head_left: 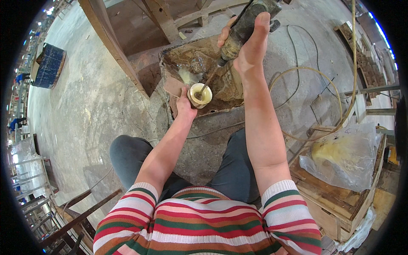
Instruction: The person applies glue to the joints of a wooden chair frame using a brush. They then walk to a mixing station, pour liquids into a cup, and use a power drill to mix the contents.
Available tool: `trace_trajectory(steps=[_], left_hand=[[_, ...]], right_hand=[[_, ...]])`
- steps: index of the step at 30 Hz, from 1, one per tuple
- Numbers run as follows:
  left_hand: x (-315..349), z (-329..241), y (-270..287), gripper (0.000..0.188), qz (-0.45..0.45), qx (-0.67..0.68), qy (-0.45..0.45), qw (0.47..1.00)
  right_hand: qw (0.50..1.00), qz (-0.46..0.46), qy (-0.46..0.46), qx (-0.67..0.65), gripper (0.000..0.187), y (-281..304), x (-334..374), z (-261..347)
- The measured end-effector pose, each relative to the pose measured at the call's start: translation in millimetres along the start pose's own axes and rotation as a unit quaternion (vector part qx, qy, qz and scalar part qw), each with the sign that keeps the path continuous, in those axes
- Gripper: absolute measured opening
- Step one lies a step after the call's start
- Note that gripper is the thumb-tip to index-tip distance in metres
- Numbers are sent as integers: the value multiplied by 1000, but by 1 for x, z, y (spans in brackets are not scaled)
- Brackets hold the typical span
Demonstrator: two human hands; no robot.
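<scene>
My left hand (186, 107) is wrapped round a small pot (205, 103) with a pale, creamy inside and a stained outer wall. My right hand (254, 44) grips a dark, dirt-covered power drill (239, 39), held tilted with its chuck pointing down toward the pot. A thin metal mixing rod (208, 80) runs from the chuck into the pot, its lower end down in the contents. Beside my left fingers is a flat pinkish-brown piece (172, 86); I cannot tell whether they touch it. Beneath the pot lies a shallow, crusted brown tray (227, 95) with whitish, glossy residue inside.
A large wooden frame (112, 42) stands at the far left of the tray. On the left floor is a blue drum (50, 66). A yellowish hose (312, 69) and dark cables loop at the right. A plastic bag (340, 159) with yellowish contents rests on a wooden crate (325, 199).
</scene>
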State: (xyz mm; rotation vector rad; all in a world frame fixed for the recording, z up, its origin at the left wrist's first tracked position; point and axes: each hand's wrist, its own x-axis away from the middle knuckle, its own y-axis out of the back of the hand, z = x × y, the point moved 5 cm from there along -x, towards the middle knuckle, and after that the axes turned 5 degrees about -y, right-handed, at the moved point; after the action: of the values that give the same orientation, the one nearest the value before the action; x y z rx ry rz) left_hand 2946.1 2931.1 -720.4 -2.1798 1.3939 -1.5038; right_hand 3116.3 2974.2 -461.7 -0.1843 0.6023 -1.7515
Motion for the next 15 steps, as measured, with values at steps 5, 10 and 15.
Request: trace_trajectory(steps=[5, 10, 15], left_hand=[[-2, -3, 2, 34, 0, -1, -16, 1000], [-5, -2, 3, 34, 14, -1, -27, 1000], [-4, -1, 3, 34, 9, 8, -17, 1000]], right_hand=[[1000, 2, 3, 5, 67, -4, 2, 1], [1000, -4, 3, 5, 65, -2, 1, 3], [1000, -9, -11, 5, 63, -4, 3, 4]])
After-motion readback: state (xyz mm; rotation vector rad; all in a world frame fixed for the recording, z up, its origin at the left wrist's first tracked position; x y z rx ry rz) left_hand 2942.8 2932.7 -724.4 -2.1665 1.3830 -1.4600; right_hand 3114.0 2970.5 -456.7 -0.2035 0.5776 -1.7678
